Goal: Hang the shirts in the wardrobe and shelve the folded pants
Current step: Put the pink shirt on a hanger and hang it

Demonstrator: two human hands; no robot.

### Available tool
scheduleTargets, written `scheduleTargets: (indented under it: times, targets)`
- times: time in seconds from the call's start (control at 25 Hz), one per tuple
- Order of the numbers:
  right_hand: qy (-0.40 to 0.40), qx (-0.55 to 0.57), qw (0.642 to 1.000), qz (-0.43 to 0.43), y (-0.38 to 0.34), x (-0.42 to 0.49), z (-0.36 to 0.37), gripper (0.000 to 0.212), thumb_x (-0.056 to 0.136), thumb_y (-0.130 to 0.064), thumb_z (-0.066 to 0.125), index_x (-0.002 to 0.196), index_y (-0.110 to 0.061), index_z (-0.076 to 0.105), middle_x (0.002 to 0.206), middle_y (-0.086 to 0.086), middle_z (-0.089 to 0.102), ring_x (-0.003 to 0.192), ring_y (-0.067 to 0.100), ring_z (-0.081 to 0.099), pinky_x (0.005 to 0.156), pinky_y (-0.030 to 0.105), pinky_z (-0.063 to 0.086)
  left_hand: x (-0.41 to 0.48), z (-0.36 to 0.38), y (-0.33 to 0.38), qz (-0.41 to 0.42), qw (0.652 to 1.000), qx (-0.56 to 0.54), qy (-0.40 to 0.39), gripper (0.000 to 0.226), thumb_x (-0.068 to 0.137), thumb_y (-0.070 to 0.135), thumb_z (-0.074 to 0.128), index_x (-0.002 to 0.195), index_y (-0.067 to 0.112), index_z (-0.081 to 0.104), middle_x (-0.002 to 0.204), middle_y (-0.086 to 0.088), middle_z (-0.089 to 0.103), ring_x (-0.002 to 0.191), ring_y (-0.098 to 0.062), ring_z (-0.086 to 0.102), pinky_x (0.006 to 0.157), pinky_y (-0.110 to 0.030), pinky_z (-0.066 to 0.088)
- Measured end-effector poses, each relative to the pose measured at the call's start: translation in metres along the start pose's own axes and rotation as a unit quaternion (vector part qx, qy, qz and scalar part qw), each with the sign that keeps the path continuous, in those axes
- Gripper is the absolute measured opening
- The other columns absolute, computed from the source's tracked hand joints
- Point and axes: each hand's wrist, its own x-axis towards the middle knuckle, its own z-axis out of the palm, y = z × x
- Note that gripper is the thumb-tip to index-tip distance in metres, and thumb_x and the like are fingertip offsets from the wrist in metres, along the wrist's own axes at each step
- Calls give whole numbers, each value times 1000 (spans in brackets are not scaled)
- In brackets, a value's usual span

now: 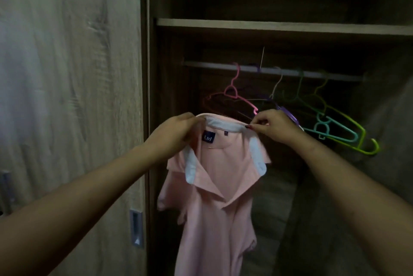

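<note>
One pink polo shirt (214, 208) hangs before the open wardrobe (146, 96), with the left hand (178, 128) and right hand (274, 125) each pinching its collar. No hanger shows inside it; the coloured hangers (232, 90) on the rail (219, 67) are bare and no pants are visible, so nearly everything looks left to do

Bottom edge is cutting off the pink shirt (207, 219), hem not showing. Left hand (176, 130) is tucking its fingertips behind the collar (223, 124). Right hand (272, 125) is covering part of a purple hanger (288, 113). Fabric is hiding the start of the blue label (209, 137) lettering. Space above the shelf (268, 26) is lying too dark to tell.
</note>
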Motion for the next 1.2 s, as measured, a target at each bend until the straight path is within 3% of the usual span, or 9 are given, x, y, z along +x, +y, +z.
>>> scheduleTargets:
  times: [0.12, 0.24, 0.44, 0.6, 0.72, 0.84, 1.0, 1.08, 1.2]
  targets:
    - [99, 51, 993, 32, 6, 23, 7, 25, 83, -17, 68, 107, -9, 67, 108, 11, 58, 92, 17, 56, 80, 28, 43, 10, 3, -6, 3, 1000, -1, 9, 44, 83, 9, 56, 127, 16, 53, 114, -1, 58, 98, -15, 60, 82, -23, 50]
    - [133, 50, 982, 122, 9, 45, 21, 44, 84, -7, 65, 125, -8, 51, 126, 16, 52, 114, 27, 54, 95, 35, 43, 8, 6, -9, 1, 1000, 9, 6, 45, 82, 11, 52, 127, 15, 52, 117, -2, 58, 100, -16, 60, 80, -18, 44]
    - [144, 149, 956, 210, 20, 81, 52, 31, 84, 4, 57, 113, -4, 60, 106, 20, 67, 95, 35, 67, 68, 39, 56, 5, -3, -24, -17, 999, 42, 11, 42, 83, 9, 49, 125, 12, 53, 118, -5, 58, 98, -19, 61, 78, -24, 50]
    - [202, 194, 937, 210, 13, 90, 63, 35, 83, 8, 51, 112, -6, 65, 104, 14, 71, 94, 29, 66, 81, 40, 56, 2, -2, -36, -47, 998, 31, 5, 39, 85, 7, 55, 124, 12, 54, 117, -6, 58, 103, -19, 59, 84, -24, 48]
    - [252, 297, 904, 176, -1, 50, 85, 27, 88, 4, 52, 111, -7, 59, 87, -2, 63, 80, 16, 59, 62, 27, 47, -3, -1, -41, -66, 998, 19, -3, 39, 85, 6, 56, 123, 13, 54, 116, -5, 58, 104, -19, 59, 84, -23, 47]
    - [260, 369, 874, 182, 3, 7, 128, 22, 87, -2, 59, 108, -6, 58, 77, -6, 60, 71, 13, 58, 64, 27, 48, -3, 1, -41, -87, 996, 7, -20, 40, 86, 7, 56, 125, 15, 53, 120, -3, 57, 109, -18, 57, 90, -27, 48]
    - [272, 355, 873, 196, 7, -18, 141, 7, 90, -9, 56, 91, -8, 63, 64, -1, 52, 58, 10, 45, 58, 30, 38, 2, 6, -36, -79, 995, -9, -52, 45, 85, 5, 55, 129, 15, 51, 125, -4, 55, 115, -18, 54, 94, -26, 43]
    - [260, 370, 878, 158, -4, -35, 135, 11, 94, -12, 51, 88, -11, 61, 67, 0, 52, 60, 11, 46, 57, 28, 37, 2, 12, -33, -75, 995, -21, -67, 45, 86, 6, 55, 130, 16, 50, 126, -4, 55, 115, -17, 54, 94, -26, 44]
    - [254, 461, 840, 131, -24, -56, 112, 14, 97, -19, 47, 95, -19, 60, 72, -6, 55, 64, 6, 50, 58, 19, 40, 1, 18, -24, -74, 992, -58, -79, 43, 87, 7, 55, 128, 17, 52, 125, -2, 55, 114, -14, 54, 94, -26, 47]
